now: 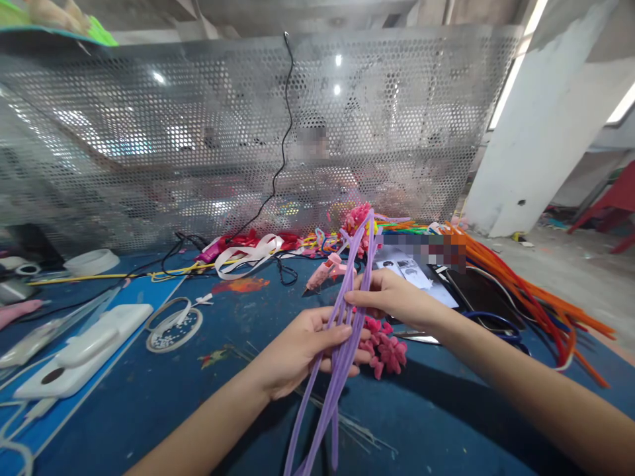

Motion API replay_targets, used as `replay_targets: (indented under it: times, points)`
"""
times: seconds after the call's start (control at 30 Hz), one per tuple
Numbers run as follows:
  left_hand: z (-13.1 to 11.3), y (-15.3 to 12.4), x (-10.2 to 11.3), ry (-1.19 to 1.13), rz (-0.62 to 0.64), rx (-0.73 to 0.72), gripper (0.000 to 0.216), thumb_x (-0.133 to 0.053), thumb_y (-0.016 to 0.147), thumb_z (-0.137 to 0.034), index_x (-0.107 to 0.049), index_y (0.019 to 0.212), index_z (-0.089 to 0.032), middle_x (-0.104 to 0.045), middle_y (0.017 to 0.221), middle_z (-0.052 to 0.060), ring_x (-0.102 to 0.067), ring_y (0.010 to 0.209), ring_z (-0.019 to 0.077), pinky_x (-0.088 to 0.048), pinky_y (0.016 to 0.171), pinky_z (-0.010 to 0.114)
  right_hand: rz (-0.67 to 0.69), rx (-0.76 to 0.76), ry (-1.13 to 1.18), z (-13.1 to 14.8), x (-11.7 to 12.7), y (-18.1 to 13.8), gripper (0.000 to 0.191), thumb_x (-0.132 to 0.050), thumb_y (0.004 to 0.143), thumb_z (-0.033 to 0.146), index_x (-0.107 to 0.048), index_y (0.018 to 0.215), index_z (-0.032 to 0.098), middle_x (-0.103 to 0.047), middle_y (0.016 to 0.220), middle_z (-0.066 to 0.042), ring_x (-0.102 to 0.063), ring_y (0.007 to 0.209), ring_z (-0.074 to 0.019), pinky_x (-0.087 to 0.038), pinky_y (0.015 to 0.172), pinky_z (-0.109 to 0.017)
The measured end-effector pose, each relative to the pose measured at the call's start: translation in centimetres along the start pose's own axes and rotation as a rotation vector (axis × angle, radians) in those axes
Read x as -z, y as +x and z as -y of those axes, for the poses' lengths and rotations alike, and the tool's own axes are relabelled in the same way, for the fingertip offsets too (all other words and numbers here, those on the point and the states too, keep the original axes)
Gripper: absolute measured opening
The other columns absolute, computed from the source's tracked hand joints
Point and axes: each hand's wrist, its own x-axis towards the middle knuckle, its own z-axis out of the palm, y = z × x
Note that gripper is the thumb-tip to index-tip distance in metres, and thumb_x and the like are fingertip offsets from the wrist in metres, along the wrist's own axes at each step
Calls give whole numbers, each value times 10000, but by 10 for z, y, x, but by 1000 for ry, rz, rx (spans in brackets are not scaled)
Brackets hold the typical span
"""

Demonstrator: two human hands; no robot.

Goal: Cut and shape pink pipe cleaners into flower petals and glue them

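Note:
Several purple pipe cleaners (331, 390) run in a bundle through both my hands, bent over at the top and hanging loose at the bottom. My left hand (317, 340) is closed round the lower part, thumb across the front and fingers behind. Higher up, my right hand (380, 294) pinches the same bundle between thumb and fingers. Beneath my hands, a cluster of pink fuzzy pieces (389, 354) lies on the blue table. A pink glue gun (325, 272) rests just beyond the bundle.
Orange pipe cleaners (526, 284) spread along the right, near scissors (421, 337) and a dark phone (479, 294). White ribbon (248, 256) and red material lie at the back. A white power bank-like device (84, 354) and a round dish of beads (171, 334) sit left. A perforated metal panel (198, 132) stands behind.

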Motion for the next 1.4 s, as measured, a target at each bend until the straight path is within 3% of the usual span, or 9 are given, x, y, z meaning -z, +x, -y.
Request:
replay_targets:
  times: [0.17, 0.37, 0.5, 0.6, 0.77, 0.93, 1.03, 1.13, 1.4]
  points:
    - [-5, 0, 3, -26, -30, -37, 194, -546, 805, -236, -544, 964, -124, -653, 957, 112, -662, 758, 176, -530, 642, 271, -22, -75, -25, 2, 1, 0, 223, -553, 784, 341, -537, 650, 164, -432, 484, 63, -367, 400, -40, -289, 380, -172]
    - [-8, 6, 10, -164, -247, -101, 161, -499, 814, -154, -514, 973, -132, -637, 944, 116, -653, 762, 181, -537, 627, 292, -12, -168, 27, 2, 0, 1, 181, -531, 794, 320, -519, 703, 163, -467, 453, 66, -406, 339, -39, -292, 332, -152]
    - [-7, 12, 21, -210, -398, -190, 100, -501, 808, -150, -514, 906, -147, -585, 776, 23, -549, 495, 49, -341, 335, 92, 17, -210, 38, 4, 1, 0, 199, -545, 785, 332, -507, 693, 160, -470, 474, 69, -399, 332, -25, -290, 320, -139]
    - [-6, 10, 21, -123, -292, -120, 154, -583, 769, -256, -540, 870, -148, -498, 682, -37, -336, 376, -22, -120, 288, 71, 4, -220, 7, 4, 0, 1, 216, -557, 775, 351, -517, 693, 155, -443, 447, 75, -385, 319, -27, -270, 310, -140]
    - [-1, 7, 9, 144, -93, 5, 219, -660, 698, -309, -552, 753, -127, -431, 552, -58, -293, 409, 1, -123, 315, 93, -41, -168, 43, 1, -4, 2, 209, -561, 774, 330, -550, 689, 140, -476, 472, 61, -370, 324, -16, -264, 315, -140]
    - [-1, 9, 8, 60, -172, -88, 178, -597, 753, -295, -544, 822, -140, -590, 680, 11, -455, 473, 36, -276, 353, 109, -67, -184, 99, -3, -4, 3, 173, -576, 763, 326, -550, 768, 155, -493, 487, 62, -440, 356, -37, -311, 333, -139]
    - [-3, 8, 9, -85, -190, -113, 168, -552, 783, -244, -533, 911, -136, -636, 797, 68, -596, 688, 124, -475, 612, 221, -72, -209, 96, -4, -4, 3, 167, -574, 759, 319, -538, 786, 159, -515, 495, 49, -489, 394, -60, -348, 355, -148]
    - [-2, 7, 9, -133, -188, -80, 186, -558, 782, -259, -516, 925, -147, -631, 846, 73, -604, 769, 161, -479, 702, 303, -68, -201, 98, -4, -4, 4, 139, -572, 757, 293, -532, 769, 160, -521, 503, 48, -502, 412, -60, -352, 368, -144]
    - [3, 8, 10, 95, -187, -105, 244, -686, 662, -231, -456, 686, -153, -497, 618, -53, -466, 574, 65, -367, 568, 190, -14, -219, 194, -5, -8, 4, 131, -585, 747, 282, -528, 743, 164, -534, 528, 46, -512, 404, -59, -386, 369, -148]
